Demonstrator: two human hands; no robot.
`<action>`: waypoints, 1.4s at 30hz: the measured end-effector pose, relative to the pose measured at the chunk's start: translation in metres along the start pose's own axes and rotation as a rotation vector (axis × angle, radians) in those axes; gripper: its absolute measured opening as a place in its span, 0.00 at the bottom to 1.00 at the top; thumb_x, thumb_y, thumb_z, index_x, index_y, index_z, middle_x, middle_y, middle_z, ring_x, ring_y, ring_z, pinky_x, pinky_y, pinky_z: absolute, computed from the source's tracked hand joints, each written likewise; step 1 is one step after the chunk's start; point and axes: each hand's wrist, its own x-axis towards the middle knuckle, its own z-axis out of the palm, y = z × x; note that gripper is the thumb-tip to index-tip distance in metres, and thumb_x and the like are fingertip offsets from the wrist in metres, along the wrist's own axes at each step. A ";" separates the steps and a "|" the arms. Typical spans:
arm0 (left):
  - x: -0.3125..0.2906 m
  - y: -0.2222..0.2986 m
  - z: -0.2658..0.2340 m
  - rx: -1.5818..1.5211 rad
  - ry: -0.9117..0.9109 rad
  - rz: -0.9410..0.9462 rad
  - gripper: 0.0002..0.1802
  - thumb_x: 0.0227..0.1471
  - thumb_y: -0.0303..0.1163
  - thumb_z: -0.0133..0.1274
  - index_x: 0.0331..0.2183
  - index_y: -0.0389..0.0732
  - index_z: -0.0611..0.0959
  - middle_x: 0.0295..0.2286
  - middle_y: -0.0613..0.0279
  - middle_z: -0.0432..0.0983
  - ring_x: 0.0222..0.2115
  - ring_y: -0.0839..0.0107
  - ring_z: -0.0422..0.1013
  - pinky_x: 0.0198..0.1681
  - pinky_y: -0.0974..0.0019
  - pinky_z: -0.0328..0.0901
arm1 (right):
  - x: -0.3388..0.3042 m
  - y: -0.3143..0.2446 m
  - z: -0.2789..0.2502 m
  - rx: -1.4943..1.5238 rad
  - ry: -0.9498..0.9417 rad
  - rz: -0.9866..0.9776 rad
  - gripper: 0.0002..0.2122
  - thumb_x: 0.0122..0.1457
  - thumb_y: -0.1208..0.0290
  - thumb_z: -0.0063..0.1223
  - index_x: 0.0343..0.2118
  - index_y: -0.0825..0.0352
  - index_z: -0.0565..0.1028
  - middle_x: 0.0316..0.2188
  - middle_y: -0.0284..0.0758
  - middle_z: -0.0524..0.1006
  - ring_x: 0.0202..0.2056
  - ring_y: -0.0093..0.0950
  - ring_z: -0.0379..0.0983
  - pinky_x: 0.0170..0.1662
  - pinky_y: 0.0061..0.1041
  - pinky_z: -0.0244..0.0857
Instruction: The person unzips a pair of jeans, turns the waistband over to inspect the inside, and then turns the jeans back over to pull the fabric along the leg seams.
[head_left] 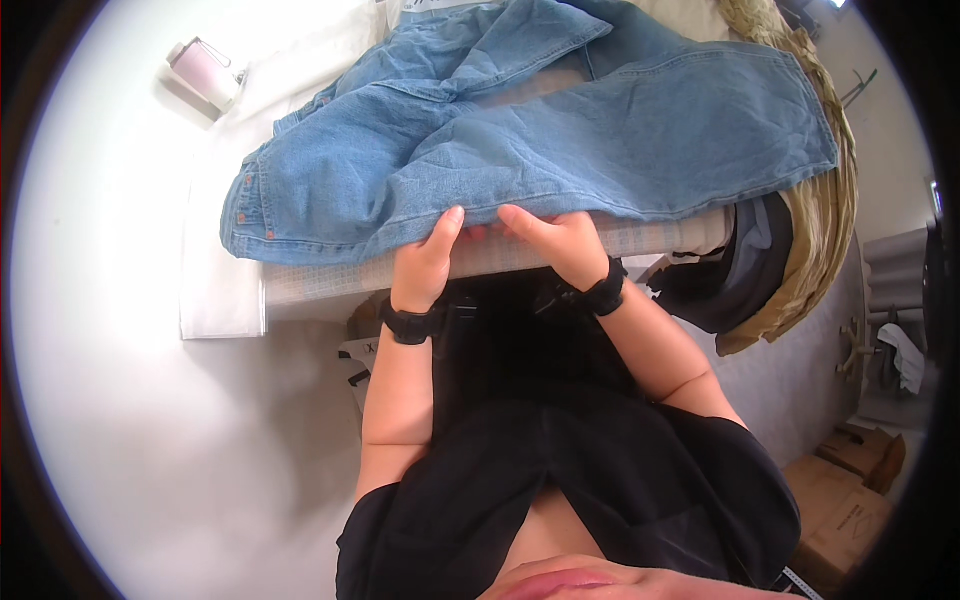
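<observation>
A pair of light blue jeans (620, 140) lies spread across a padded table, waistband with copper rivets to the left and one leg reaching right. My left hand (425, 262) grips the near edge of the jeans, thumb on top and fingers tucked beneath. Just to its right, my right hand (565, 245) pinches the same edge in the same way, its thumb pointing at the left one. A small gap separates the two thumbs. Most of my fingers are hidden under the denim. Each wrist wears a black strap.
The table's checked cloth cover (350, 278) shows below the jeans. A pink tumbler (203, 75) stands at the far left. Olive fabric (800, 270) and dark garments (745, 262) hang over the right end. Cardboard boxes (835, 515) sit on the floor at lower right.
</observation>
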 end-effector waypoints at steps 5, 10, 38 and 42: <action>-0.004 0.000 0.001 -0.065 0.050 -0.027 0.10 0.46 0.28 0.45 0.32 0.34 0.74 0.30 0.61 0.71 0.26 0.72 0.68 0.30 0.70 0.65 | 0.002 0.001 -0.019 0.149 0.035 0.042 0.07 0.48 0.71 0.53 0.25 0.70 0.72 0.22 0.29 0.71 0.24 0.19 0.66 0.30 0.18 0.60; -0.001 -0.003 0.001 -0.091 0.047 -0.058 0.10 0.45 0.27 0.47 0.33 0.33 0.74 0.30 0.63 0.71 0.29 0.73 0.67 0.32 0.71 0.64 | -0.002 -0.008 -0.011 -0.021 0.131 0.106 0.10 0.47 0.66 0.55 0.24 0.70 0.72 0.21 0.29 0.71 0.23 0.18 0.66 0.27 0.16 0.60; 0.000 -0.004 -0.002 0.073 0.033 -0.020 0.11 0.44 0.29 0.51 0.32 0.34 0.75 0.31 0.64 0.71 0.31 0.76 0.66 0.36 0.74 0.61 | -0.001 -0.004 -0.013 -0.028 -0.015 -0.096 0.13 0.46 0.69 0.57 0.32 0.72 0.72 0.30 0.31 0.73 0.32 0.20 0.66 0.36 0.17 0.60; -0.002 0.002 0.002 0.010 0.042 -0.105 0.12 0.43 0.29 0.53 0.32 0.34 0.75 0.31 0.64 0.71 0.32 0.76 0.66 0.36 0.75 0.61 | 0.000 -0.004 -0.014 -0.032 -0.064 -0.018 0.15 0.46 0.70 0.57 0.35 0.73 0.71 0.32 0.32 0.72 0.34 0.21 0.66 0.38 0.18 0.60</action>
